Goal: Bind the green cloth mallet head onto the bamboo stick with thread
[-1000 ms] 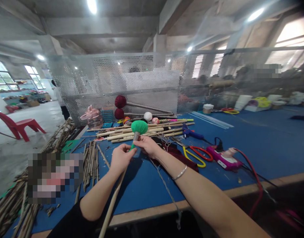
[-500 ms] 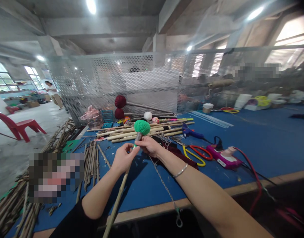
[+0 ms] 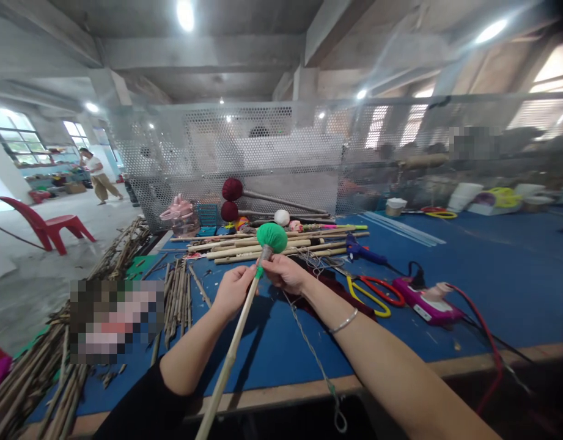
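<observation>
From my feed I see a bare concrete ceiling with round lamps, a perforated metal screen beyond the blue table, bright windows far left, a red plastic chair on the grey floor.

two bare forearms reach out from the bottom edge. the left arm wears a black sleeve pushed above the elbow; the right wrist carries a thin silver bangle.
</observation>
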Demonstrator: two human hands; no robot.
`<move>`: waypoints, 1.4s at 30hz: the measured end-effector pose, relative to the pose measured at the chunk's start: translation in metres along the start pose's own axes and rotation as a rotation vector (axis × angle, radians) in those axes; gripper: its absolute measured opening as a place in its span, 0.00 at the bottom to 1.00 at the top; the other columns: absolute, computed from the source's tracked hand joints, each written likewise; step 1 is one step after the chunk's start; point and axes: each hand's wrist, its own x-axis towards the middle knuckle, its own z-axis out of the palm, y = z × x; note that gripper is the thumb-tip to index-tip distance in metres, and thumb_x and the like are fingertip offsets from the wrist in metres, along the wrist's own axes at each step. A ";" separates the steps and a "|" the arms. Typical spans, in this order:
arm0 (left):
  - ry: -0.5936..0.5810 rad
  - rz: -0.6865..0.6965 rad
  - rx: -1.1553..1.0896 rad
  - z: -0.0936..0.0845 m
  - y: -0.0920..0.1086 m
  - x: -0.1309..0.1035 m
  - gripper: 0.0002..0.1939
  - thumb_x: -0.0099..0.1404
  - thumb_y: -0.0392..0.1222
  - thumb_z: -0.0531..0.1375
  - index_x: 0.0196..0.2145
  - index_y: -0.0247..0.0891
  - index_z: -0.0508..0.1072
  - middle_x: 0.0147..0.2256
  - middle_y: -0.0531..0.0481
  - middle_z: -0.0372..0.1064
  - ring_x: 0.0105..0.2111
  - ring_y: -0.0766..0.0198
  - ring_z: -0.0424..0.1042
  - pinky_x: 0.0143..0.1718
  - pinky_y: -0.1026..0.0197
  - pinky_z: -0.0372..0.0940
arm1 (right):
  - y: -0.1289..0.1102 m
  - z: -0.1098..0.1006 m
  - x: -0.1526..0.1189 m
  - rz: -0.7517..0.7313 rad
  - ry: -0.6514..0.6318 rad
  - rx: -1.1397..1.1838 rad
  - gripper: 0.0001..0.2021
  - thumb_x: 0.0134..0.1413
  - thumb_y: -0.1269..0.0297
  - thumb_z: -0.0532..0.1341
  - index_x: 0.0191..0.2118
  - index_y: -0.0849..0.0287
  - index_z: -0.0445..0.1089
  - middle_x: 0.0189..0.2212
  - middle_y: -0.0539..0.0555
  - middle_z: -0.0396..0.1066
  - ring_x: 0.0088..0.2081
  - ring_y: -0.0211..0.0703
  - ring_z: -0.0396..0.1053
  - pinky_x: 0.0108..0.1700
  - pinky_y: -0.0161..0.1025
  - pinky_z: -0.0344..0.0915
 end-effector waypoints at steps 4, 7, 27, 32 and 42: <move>0.009 0.027 0.097 -0.005 -0.004 0.004 0.24 0.56 0.60 0.51 0.20 0.35 0.64 0.13 0.55 0.59 0.13 0.73 0.55 0.15 0.69 0.48 | 0.002 0.001 0.002 0.001 0.094 -0.063 0.19 0.39 0.54 0.65 0.21 0.59 0.54 0.09 0.38 0.44 0.11 0.25 0.36 0.13 0.29 0.32; 0.091 0.122 0.132 -0.006 -0.006 0.005 0.22 0.57 0.59 0.51 0.24 0.35 0.66 0.14 0.57 0.58 0.15 0.73 0.54 0.18 0.69 0.49 | 0.004 0.000 0.004 0.018 0.144 -0.102 0.20 0.39 0.54 0.65 0.20 0.58 0.52 0.09 0.38 0.44 0.11 0.25 0.36 0.13 0.30 0.32; 0.020 0.033 -0.004 0.001 0.002 -0.001 0.15 0.52 0.51 0.59 0.24 0.36 0.62 0.14 0.58 0.61 0.10 0.73 0.59 0.13 0.70 0.51 | -0.002 0.006 0.002 -0.073 0.079 0.008 0.18 0.42 0.55 0.64 0.35 0.63 0.63 0.11 0.38 0.45 0.13 0.26 0.36 0.14 0.29 0.35; -0.138 -0.048 -0.192 -0.001 0.002 0.000 0.17 0.54 0.54 0.57 0.24 0.36 0.61 0.14 0.57 0.62 0.10 0.74 0.57 0.11 0.71 0.50 | -0.003 0.002 -0.001 -0.073 0.073 0.013 0.16 0.41 0.56 0.65 0.30 0.62 0.61 0.11 0.38 0.45 0.13 0.26 0.37 0.14 0.29 0.34; 0.066 0.061 0.189 -0.008 -0.002 0.002 0.15 0.48 0.50 0.62 0.25 0.35 0.66 0.15 0.59 0.60 0.13 0.74 0.58 0.15 0.70 0.51 | 0.007 0.006 0.007 0.029 0.188 -0.081 0.18 0.38 0.55 0.66 0.27 0.60 0.58 0.10 0.37 0.47 0.11 0.24 0.37 0.13 0.29 0.32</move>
